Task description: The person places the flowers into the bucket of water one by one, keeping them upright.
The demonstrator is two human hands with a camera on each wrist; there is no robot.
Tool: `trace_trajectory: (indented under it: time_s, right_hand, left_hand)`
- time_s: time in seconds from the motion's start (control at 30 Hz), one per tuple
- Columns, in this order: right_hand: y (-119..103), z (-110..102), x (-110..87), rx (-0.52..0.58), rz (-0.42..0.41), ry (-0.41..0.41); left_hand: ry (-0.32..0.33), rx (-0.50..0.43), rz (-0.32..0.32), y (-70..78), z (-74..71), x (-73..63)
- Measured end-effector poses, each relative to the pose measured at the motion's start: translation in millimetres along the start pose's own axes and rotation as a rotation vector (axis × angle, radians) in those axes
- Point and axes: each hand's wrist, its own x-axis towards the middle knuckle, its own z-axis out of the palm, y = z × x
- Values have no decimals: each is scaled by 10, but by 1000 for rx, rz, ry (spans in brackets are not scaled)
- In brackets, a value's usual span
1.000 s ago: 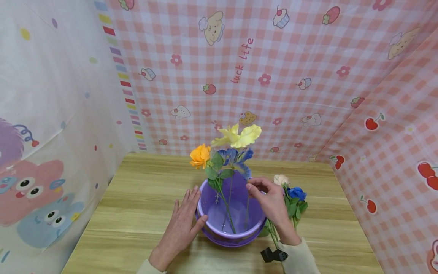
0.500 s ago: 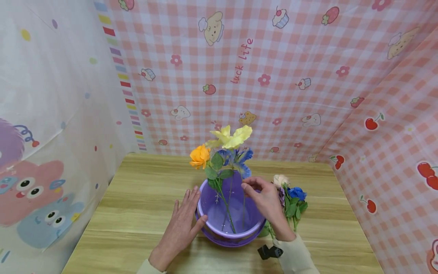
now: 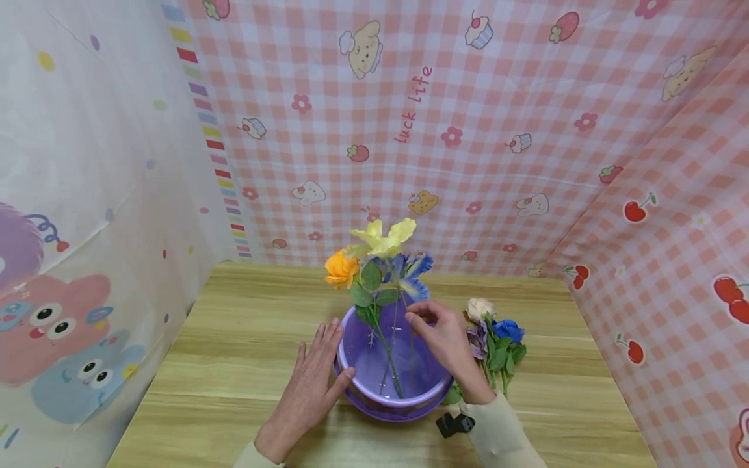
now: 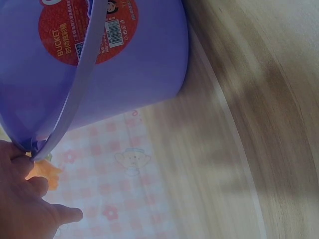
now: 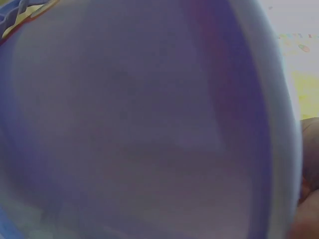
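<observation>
Shifted left since the earlier frames: your right hand (image 3: 446, 341) and the yellow iris (image 3: 383, 239), its stem pinched between your thumb and fingertips, lower end inside the bucket.

Wooden table (image 3: 251, 312): one, beneath the bucket.

Purple bucket (image 3: 404, 403): one, holding the stems of the yellow iris, an orange rose (image 3: 342, 268) and a blue iris (image 3: 414, 276). Your left wrist view adds its curved handle (image 4: 82, 74) and red label (image 4: 62, 35), printed BUCKET; your right wrist view gives blurred purple wall and pale rim.

Your left hand (image 3: 313, 383): fingers straight, thumb apart, resting against the bucket's left rim.

Lying right of the bucket: cream rose (image 3: 480, 309), blue rose (image 3: 508, 331), purple flower (image 3: 478, 339).

Black device (image 3: 455, 425): one, beside your right sleeve (image 3: 497, 429).
</observation>
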Motion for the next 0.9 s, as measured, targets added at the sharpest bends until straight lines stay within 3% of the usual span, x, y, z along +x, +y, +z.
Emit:
trace_trajectory:
  time_s: [0.57,0.9]
  right_hand:
    - [106,84,107,-323,-86,20]
    - [90,116,108,-431,-96,-19]
  left_hand:
    - [6,0,3,6,-1,0]
    - [6,-5,-2,6,1,-2]
